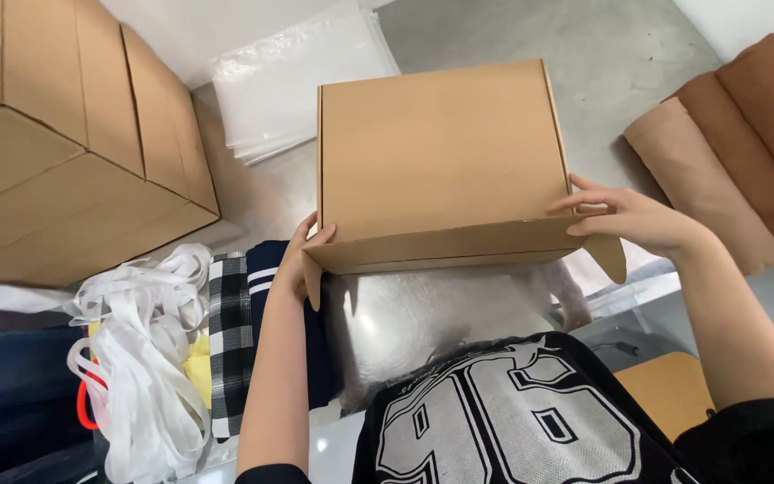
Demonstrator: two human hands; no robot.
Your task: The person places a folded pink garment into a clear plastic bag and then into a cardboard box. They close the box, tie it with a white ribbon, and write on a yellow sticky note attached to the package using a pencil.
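A brown cardboard mailer box point(441, 152) is in front of me with its lid down and two side flaps sticking out at the front corners. My left hand point(302, 255) grips the box's front left corner, thumb on top of the lid edge. My right hand point(629, 215) presses on the lid's front right corner with the fingers spread along the edge. Under the box's front lies a shiny silver plastic bag point(432, 323) over my lap.
A large cardboard carton point(64, 143) stands at the left. A stack of clear plastic bags point(297, 81) lies behind the box. Rolled brown and tan fabrics point(736, 152) lie at the right. White straps point(150, 358) and a checked cloth point(228, 341) pile at lower left.
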